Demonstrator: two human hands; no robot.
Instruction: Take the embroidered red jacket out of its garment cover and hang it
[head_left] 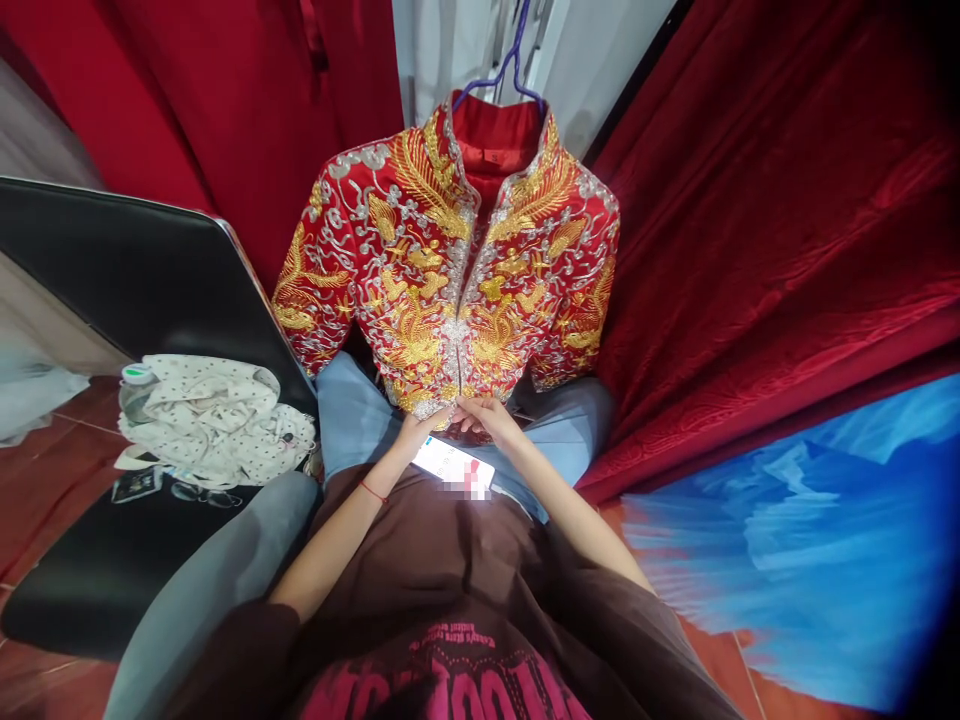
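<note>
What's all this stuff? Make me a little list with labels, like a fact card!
Garment: red jacket with gold and silver embroidery, hanging on a purple hanger
Left hand: at the jacket's bottom hem
Right hand: at the same hem, beside the left
Lap: white phone with lit screen, resting on blue jeans
Chair: black seat to the left, carrying a white dotted cloth and a clear bottle
Backdrop: red curtains

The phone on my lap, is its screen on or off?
On: the phone screen glows white, lying on the lap under the left hand and right hand.
</note>
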